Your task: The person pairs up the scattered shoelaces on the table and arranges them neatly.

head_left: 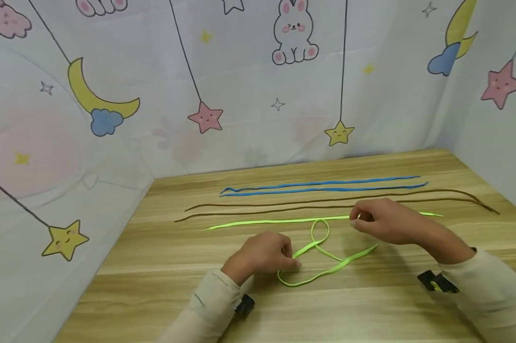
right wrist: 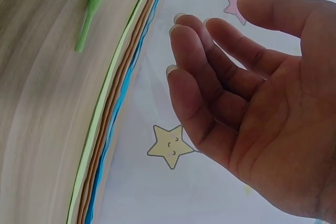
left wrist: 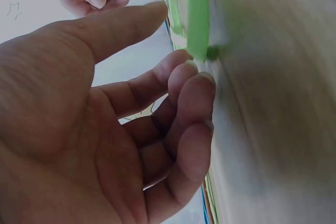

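Note:
A lime-green shoelace (head_left: 357,255) lies on the wooden table, crossed into a small loop at its top, with one tip pointing right. My left hand (head_left: 264,255) is at the left part of this lace. In the left wrist view the flat green lace (left wrist: 197,14) ends right at the index fingertip, while the thumb stands apart from the fingers. Over the straight second green shoelace (head_left: 262,222) hovers my right hand (head_left: 382,221), fingers loosely bent and nothing between them. It hides a stretch of that lace.
Two brown laces (head_left: 258,205) run across the table (head_left: 326,314) behind the green ones. Farther back lie two blue laces (head_left: 326,183). A white printed curtain (head_left: 249,85) hangs along the back and sides of the table.

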Demonstrator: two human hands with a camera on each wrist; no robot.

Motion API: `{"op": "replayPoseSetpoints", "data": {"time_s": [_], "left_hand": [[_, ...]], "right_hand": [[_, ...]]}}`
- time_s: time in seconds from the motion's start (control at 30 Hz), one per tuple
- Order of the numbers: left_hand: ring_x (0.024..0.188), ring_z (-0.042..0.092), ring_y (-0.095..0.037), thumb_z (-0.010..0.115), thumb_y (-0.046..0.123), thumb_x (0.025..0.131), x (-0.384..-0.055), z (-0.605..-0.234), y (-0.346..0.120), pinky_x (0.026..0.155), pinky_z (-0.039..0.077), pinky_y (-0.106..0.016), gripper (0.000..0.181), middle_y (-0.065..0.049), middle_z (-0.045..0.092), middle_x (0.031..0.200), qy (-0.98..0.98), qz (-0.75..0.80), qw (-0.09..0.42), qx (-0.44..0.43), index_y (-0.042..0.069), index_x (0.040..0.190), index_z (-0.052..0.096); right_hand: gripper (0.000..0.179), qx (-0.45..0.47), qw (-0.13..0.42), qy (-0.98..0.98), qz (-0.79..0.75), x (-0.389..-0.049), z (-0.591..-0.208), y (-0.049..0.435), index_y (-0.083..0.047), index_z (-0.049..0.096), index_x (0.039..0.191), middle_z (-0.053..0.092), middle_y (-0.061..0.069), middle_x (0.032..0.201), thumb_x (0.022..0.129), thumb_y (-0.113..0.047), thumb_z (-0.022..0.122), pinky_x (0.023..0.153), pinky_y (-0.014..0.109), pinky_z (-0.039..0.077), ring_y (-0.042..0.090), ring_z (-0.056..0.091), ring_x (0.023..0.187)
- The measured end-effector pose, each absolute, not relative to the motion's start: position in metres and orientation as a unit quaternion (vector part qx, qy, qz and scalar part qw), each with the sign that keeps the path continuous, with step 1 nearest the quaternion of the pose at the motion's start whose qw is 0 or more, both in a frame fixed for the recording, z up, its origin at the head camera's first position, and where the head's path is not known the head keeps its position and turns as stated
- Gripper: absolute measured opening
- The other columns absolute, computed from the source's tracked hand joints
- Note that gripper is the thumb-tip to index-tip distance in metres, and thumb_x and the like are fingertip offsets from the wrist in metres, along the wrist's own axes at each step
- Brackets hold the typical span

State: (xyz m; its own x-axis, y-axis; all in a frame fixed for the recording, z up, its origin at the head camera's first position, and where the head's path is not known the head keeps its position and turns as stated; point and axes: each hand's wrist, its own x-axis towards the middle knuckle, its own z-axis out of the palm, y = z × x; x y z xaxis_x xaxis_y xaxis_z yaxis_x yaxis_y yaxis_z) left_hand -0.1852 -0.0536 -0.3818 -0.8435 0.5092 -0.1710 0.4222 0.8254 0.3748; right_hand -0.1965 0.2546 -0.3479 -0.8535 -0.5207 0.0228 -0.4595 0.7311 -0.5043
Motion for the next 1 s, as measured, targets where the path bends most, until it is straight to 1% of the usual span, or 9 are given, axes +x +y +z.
{"op": "replayPoseSetpoints", "data": {"time_s": [0.2, 0.3, 0.5, 0.63, 0.73, 0.87, 1.0], "left_hand": [[0.062, 0.052, -0.005, 0.079, 0.036, 0.084, -0.183, -0.384, -0.05, 0.056, 0.043, -0.028, 0.022, 0.017, 0.057, 0.07, 0.948, 0.135, 0.127, 0.258, 0.028, 0.071, 0.063], [0.064, 0.052, -0.006, 0.079, 0.034, 0.084, -0.183, -0.384, -0.05, 0.057, 0.044, -0.028, 0.021, 0.017, 0.057, 0.073, 0.949, 0.129, 0.124, 0.259, 0.027, 0.073, 0.062], [0.067, 0.053, -0.008, 0.079, 0.032, 0.084, -0.182, -0.38, -0.051, 0.059, 0.044, -0.028, 0.02, 0.015, 0.056, 0.077, 0.949, 0.121, 0.138, 0.257, 0.024, 0.08, 0.061], [0.069, 0.053, -0.007, 0.079, 0.026, 0.084, -0.183, -0.379, -0.052, 0.061, 0.045, -0.027, 0.016, 0.015, 0.057, 0.08, 0.948, 0.124, 0.137, 0.258, 0.022, 0.082, 0.063], [0.065, 0.051, -0.006, 0.075, 0.018, 0.084, -0.183, -0.381, -0.052, 0.058, 0.043, -0.025, 0.013, 0.013, 0.057, 0.075, 0.947, 0.126, 0.134, 0.262, 0.021, 0.078, 0.064], [0.058, 0.047, -0.006, 0.068, 0.01, 0.081, -0.183, -0.382, -0.052, 0.052, 0.038, -0.024, 0.019, 0.011, 0.053, 0.067, 0.943, 0.135, 0.132, 0.273, 0.022, 0.068, 0.061], [0.06, 0.048, -0.006, 0.068, 0.012, 0.081, -0.184, -0.381, -0.053, 0.053, 0.039, -0.024, 0.016, 0.012, 0.054, 0.068, 0.934, 0.174, 0.135, 0.279, 0.022, 0.071, 0.061]], "right_hand": [[0.015, -0.266, 0.074, 0.926, -0.257, -0.195, -0.349, 0.249, -0.013, 0.068, 0.107, 0.064, -0.005, 0.085, 0.1, -0.024, 0.061, 0.069, 0.034, 0.048, 0.01, 0.057, 0.076], [0.015, -0.265, 0.081, 0.926, -0.255, -0.195, -0.35, 0.248, -0.013, 0.068, 0.107, 0.065, -0.005, 0.087, 0.1, -0.024, 0.061, 0.07, 0.035, 0.049, 0.009, 0.058, 0.078], [0.015, -0.271, 0.083, 0.925, -0.254, -0.194, -0.352, 0.246, -0.013, 0.068, 0.106, 0.064, -0.007, 0.087, 0.1, -0.024, 0.061, 0.071, 0.034, 0.049, 0.009, 0.058, 0.079], [0.015, -0.282, 0.092, 0.918, -0.263, -0.193, -0.355, 0.241, -0.012, 0.068, 0.106, 0.065, -0.007, 0.088, 0.1, -0.024, 0.06, 0.07, 0.033, 0.049, 0.008, 0.058, 0.079], [0.017, -0.296, 0.104, 0.909, -0.275, -0.191, -0.358, 0.236, -0.011, 0.068, 0.106, 0.066, -0.005, 0.089, 0.101, -0.025, 0.059, 0.069, 0.031, 0.049, 0.008, 0.059, 0.078], [0.018, -0.308, 0.116, 0.904, -0.275, -0.189, -0.361, 0.23, -0.013, 0.068, 0.107, 0.066, -0.006, 0.087, 0.101, -0.026, 0.059, 0.067, 0.03, 0.049, 0.007, 0.058, 0.075], [0.015, -0.317, 0.114, 0.903, -0.266, -0.188, -0.363, 0.224, -0.016, 0.068, 0.105, 0.064, -0.011, 0.086, 0.101, -0.027, 0.059, 0.066, 0.029, 0.048, 0.006, 0.058, 0.075]]}}
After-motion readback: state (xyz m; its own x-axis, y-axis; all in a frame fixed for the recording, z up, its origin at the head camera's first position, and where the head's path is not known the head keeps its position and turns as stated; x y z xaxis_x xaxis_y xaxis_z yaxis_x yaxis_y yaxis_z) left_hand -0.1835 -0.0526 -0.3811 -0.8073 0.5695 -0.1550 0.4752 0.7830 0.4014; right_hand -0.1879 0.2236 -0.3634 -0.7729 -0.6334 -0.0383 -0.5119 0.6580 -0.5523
